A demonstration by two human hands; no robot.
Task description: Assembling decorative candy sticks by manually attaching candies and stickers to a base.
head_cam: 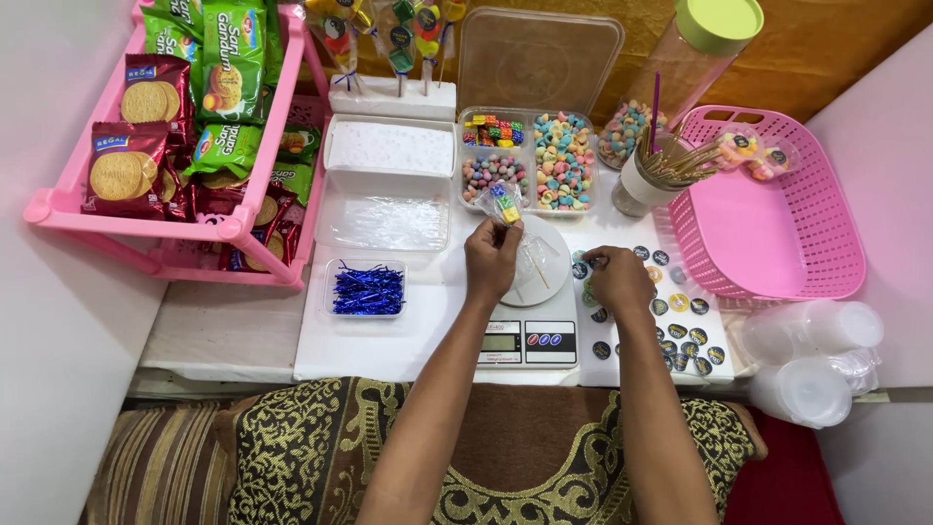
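left hand (493,261) pinches a candy bag (502,204) (just above it), right hand (616,280) picking stickers (680,303).

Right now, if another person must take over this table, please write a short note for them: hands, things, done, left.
Left hand: holds a small clear candy bag above the kitchen scale.
Right hand: fingertips on the round sticker sheet.
Candy tray behind the scale; blue twist ties at left.
Done: wrapped pieces lie in the pink basket.
Left: this bag shows no sticker or tie yet.
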